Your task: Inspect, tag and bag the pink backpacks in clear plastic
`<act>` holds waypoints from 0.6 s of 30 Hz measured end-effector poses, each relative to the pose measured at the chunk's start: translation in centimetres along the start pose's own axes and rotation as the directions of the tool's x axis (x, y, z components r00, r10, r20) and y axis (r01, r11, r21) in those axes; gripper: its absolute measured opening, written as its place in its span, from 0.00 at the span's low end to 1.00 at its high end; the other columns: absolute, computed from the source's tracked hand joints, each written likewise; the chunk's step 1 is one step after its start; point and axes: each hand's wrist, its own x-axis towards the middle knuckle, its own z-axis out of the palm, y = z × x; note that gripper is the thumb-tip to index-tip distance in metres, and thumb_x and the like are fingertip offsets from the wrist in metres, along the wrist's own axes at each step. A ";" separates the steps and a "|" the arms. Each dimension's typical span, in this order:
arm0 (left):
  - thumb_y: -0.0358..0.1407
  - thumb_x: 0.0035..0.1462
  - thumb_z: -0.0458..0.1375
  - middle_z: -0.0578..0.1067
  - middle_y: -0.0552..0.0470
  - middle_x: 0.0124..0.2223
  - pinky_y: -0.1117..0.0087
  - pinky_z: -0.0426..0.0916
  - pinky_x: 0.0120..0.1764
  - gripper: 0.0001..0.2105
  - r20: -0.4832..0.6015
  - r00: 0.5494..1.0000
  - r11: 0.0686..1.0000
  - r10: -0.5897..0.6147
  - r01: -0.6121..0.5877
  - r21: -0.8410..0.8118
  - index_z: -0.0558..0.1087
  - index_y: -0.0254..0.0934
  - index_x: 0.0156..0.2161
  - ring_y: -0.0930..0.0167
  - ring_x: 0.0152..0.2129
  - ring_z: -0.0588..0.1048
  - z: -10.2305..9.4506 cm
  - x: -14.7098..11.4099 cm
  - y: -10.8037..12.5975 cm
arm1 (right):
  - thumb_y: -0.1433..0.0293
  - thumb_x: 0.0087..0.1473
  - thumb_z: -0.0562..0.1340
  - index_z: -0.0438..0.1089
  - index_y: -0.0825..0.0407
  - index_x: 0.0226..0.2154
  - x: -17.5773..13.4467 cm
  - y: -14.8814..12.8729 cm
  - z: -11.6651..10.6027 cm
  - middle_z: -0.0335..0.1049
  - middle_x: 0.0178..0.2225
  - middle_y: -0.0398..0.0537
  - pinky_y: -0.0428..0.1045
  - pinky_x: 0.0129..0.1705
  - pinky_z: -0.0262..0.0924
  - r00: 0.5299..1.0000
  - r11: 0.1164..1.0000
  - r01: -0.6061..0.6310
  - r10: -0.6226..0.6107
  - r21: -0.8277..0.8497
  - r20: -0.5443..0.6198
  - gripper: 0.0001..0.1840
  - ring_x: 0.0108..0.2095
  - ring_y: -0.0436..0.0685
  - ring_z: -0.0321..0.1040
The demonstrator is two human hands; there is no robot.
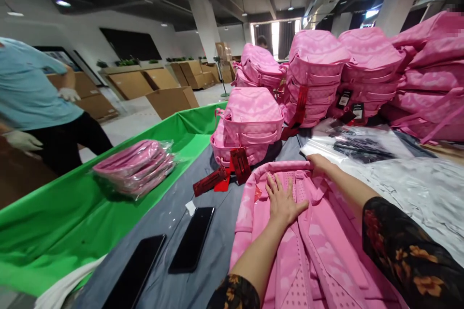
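A pink backpack (290,260) lies in front of me with its straps and padded back facing up. My left hand (284,200) rests flat on its upper back panel, fingers spread. At the far right corner of the same bag, my right hand (321,165) is closed around the edge, its fingertips partly hidden. Just beyond stands a short stack of pink backpacks (253,111), with dark red tags (239,164) hanging from it onto the grey table cover (159,212).
Two black phones (192,239) lie left of the bag. A green-lined trough (47,222) holds plastic-wrapped pink bags (136,166). Clear plastic bags (416,193) cover the right side, below taller backpack stacks (315,77). A person in a blue shirt (36,87) stands at left.
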 end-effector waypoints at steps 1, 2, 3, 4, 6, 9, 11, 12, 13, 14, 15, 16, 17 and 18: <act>0.66 0.51 0.56 0.44 0.38 0.75 0.36 0.39 0.65 0.48 -0.038 0.999 1.000 -0.001 0.001 0.003 0.55 0.43 0.71 0.38 0.69 0.31 0.3 0.4 0.0 | 0.68 0.39 0.73 0.72 0.51 0.38 -0.1 0.0 -0.3 0.75 0.39 0.50 0.47 0.36 0.60 1.000 1.000 0.011 -0.011 -0.003 -0.011 0.20 0.39 0.61 0.72; 0.65 0.52 0.56 0.45 0.38 0.74 0.37 0.40 0.65 0.47 -0.072 0.997 1.000 0.003 -0.002 0.006 0.56 0.42 0.70 0.39 0.69 0.33 0.6 0.7 0.0 | 0.69 0.41 0.72 0.72 0.52 0.40 -0.7 -0.1 -0.7 0.75 0.42 0.53 0.48 0.38 0.62 0.999 1.000 0.023 -0.023 -0.007 -0.030 0.20 0.41 0.62 0.72; 0.64 0.53 0.56 0.47 0.38 0.74 0.38 0.42 0.66 0.46 -0.102 0.995 1.000 0.009 -0.008 0.009 0.57 0.41 0.70 0.40 0.70 0.35 0.8 0.9 0.0 | 0.70 0.44 0.70 0.72 0.54 0.43 -1.7 -0.3 -1.1 0.74 0.44 0.57 0.50 0.41 0.63 0.998 0.999 0.033 -0.034 -0.011 -0.055 0.20 0.44 0.64 0.72; 0.63 0.54 0.56 0.49 0.37 0.74 0.39 0.43 0.66 0.44 -0.128 0.992 1.000 0.016 -0.015 0.010 0.59 0.40 0.69 0.41 0.70 0.37 0.9 0.9 -0.1 | 0.72 0.47 0.68 0.71 0.56 0.46 -3.2 -0.6 -1.3 0.73 0.47 0.61 0.52 0.44 0.64 0.996 0.999 0.043 -0.045 -0.015 -0.082 0.21 0.47 0.66 0.71; 0.58 0.58 0.56 0.53 0.36 0.72 0.41 0.44 0.66 0.39 -0.185 0.982 1.000 0.024 -0.023 0.011 0.62 0.36 0.68 0.42 0.70 0.41 0.9 0.9 -0.2 | 0.74 0.53 0.63 0.68 0.58 0.52 -7.3 -1.9 -1.4 0.69 0.54 0.66 0.57 0.53 0.61 0.990 0.997 0.080 -0.081 -0.013 -0.119 0.22 0.55 0.68 0.66; 0.46 0.64 0.54 0.61 0.35 0.69 0.44 0.44 0.67 0.29 -0.275 0.959 0.997 0.067 -0.072 -0.008 0.66 0.30 0.64 0.47 0.69 0.47 0.8 1.0 -0.3 | 0.69 0.61 0.59 0.66 0.53 0.58 -15.1 -5.5 0.1 0.64 0.61 0.60 0.60 0.64 0.52 0.939 0.954 0.294 -0.279 0.050 -0.203 0.22 0.63 0.64 0.58; 0.36 0.64 0.52 0.67 0.36 0.65 0.45 0.45 0.67 0.22 -0.324 0.941 0.987 0.100 -0.134 -0.086 0.69 0.29 0.60 0.52 0.68 0.54 0.7 1.3 -0.5 | 0.63 0.65 0.55 0.64 0.50 0.60 -19.6 -8.2 2.0 0.66 0.61 0.57 0.61 0.64 0.51 0.836 0.854 0.506 -0.450 0.122 -0.314 0.23 0.63 0.63 0.59; 0.32 0.63 0.51 0.70 0.38 0.62 0.46 0.48 0.67 0.20 -0.339 0.935 0.978 0.106 -0.160 -0.134 0.71 0.30 0.58 0.53 0.66 0.58 0.5 1.2 -0.5 | 0.62 0.67 0.52 0.64 0.51 0.61 -21.2 -9.3 3.1 0.66 0.60 0.57 0.62 0.64 0.52 0.804 0.815 0.560 -0.490 0.151 -0.336 0.24 0.62 0.62 0.60; 0.28 0.62 0.49 0.72 0.39 0.60 0.47 0.51 0.66 0.19 -0.348 0.932 0.970 0.098 -0.168 -0.175 0.72 0.31 0.56 0.55 0.64 0.61 0.2 0.9 -0.5 | 0.61 0.68 0.50 0.64 0.53 0.61 -22.2 -10.3 4.2 0.67 0.60 0.59 0.63 0.64 0.52 0.798 0.799 0.576 -0.502 0.173 -0.334 0.25 0.62 0.62 0.60; 0.26 0.60 0.48 0.74 0.41 0.58 0.48 0.54 0.65 0.19 -0.352 0.931 0.962 0.097 -0.178 -0.205 0.72 0.33 0.54 0.57 0.62 0.64 -0.2 0.2 -0.5 | 0.62 0.68 0.49 0.64 0.55 0.62 -22.7 -10.9 5.2 0.66 0.61 0.60 0.63 0.64 0.51 0.815 0.809 0.557 -0.490 0.187 -0.311 0.25 0.63 0.63 0.59; 0.24 0.60 0.47 0.75 0.43 0.56 0.51 0.57 0.63 0.19 -0.351 0.928 0.950 0.126 -0.214 -0.226 0.73 0.34 0.53 0.59 0.59 0.66 -0.9 -0.9 -0.4 | 0.63 0.69 0.48 0.64 0.56 0.61 -22.8 -11.3 6.1 0.66 0.61 0.61 0.64 0.65 0.50 0.836 0.828 0.529 -0.469 0.189 -0.284 0.26 0.63 0.63 0.59; 0.24 0.60 0.47 0.75 0.44 0.54 0.54 0.61 0.61 0.19 -0.338 0.920 0.927 0.198 -0.288 -0.241 0.73 0.35 0.51 0.61 0.57 0.69 -1.8 -2.4 -0.3 | 0.64 0.68 0.49 0.65 0.57 0.61 -22.6 -11.4 6.9 0.66 0.61 0.61 0.64 0.65 0.50 0.852 0.844 0.503 -0.448 0.188 -0.269 0.25 0.63 0.63 0.59; 0.25 0.61 0.47 0.76 0.45 0.51 0.57 0.63 0.58 0.17 -0.311 0.896 0.882 0.316 -0.398 -0.253 0.73 0.36 0.50 0.63 0.53 0.71 -2.7 -4.4 -0.1 | 0.64 0.67 0.51 0.66 0.56 0.60 -22.2 -11.3 7.5 0.68 0.60 0.61 0.64 0.65 0.50 0.860 0.852 0.489 -0.434 0.189 -0.268 0.24 0.63 0.63 0.60; 0.28 0.63 0.47 0.76 0.46 0.49 0.59 0.65 0.55 0.15 -0.276 0.832 0.790 0.481 -0.548 -0.275 0.74 0.37 0.48 0.65 0.49 0.72 -3.7 -6.5 0.1 | 0.65 0.66 0.52 0.67 0.55 0.59 -21.7 -11.2 7.9 0.69 0.58 0.59 0.63 0.64 0.51 0.862 0.854 0.484 -0.427 0.190 -0.274 0.23 0.61 0.63 0.61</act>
